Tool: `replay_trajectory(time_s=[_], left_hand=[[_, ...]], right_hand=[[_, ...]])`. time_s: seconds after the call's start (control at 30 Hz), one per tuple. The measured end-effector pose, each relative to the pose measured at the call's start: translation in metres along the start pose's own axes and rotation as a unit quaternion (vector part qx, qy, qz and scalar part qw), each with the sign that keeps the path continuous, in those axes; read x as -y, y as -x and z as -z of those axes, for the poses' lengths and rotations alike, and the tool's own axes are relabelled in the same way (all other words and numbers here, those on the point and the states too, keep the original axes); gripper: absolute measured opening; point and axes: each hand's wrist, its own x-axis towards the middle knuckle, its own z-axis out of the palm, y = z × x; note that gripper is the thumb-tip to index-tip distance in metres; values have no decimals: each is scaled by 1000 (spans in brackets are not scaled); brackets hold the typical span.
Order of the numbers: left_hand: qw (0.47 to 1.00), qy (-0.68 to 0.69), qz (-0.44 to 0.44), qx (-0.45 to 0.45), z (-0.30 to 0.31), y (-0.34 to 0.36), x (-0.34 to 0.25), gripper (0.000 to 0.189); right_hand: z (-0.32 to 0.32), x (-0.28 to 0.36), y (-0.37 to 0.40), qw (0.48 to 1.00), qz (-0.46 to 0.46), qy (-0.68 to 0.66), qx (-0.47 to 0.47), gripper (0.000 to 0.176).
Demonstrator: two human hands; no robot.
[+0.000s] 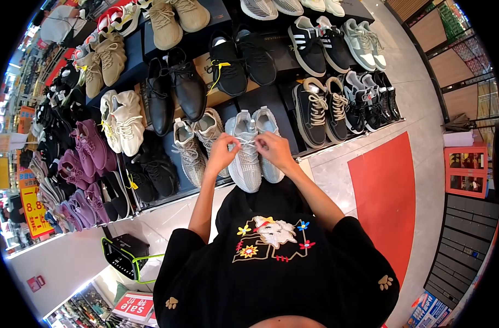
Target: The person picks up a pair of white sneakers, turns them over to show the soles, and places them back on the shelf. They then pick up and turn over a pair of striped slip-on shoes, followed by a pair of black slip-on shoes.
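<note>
A light grey knitted sneaker stands toe toward me at the front of the shoe display, beside its matching shoe. Over its upper part, my left hand pinches a lace on the left side. On the right side, my right hand pinches the lace too, fingertips close together. The laces stretch between both hands across the shoe's tongue. Just left of my left hand is a pair of grey-beige patterned sneakers.
Dark boots with beige laces stand to the right, black leather shoes behind to the left. Purple shoes fill the far left. A black basket with green edging is at lower left; a red mat lies on the floor.
</note>
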Motion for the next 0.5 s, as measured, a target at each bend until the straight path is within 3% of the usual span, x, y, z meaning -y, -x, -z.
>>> replay_trajectory(time_s=[0.07, 0.3, 0.5], left_hand=[[993, -2, -6, -119, -3, 8, 8, 12], [984, 31, -1, -177, -38, 23, 16, 16], [974, 50, -11, -220, -44, 23, 10, 15]], right_hand=[[5, -4, 3, 999, -24, 23, -25, 14], [-9, 4, 11, 988, -125, -2, -86, 13], [-12, 5, 17, 989, -95, -2, -111, 15]])
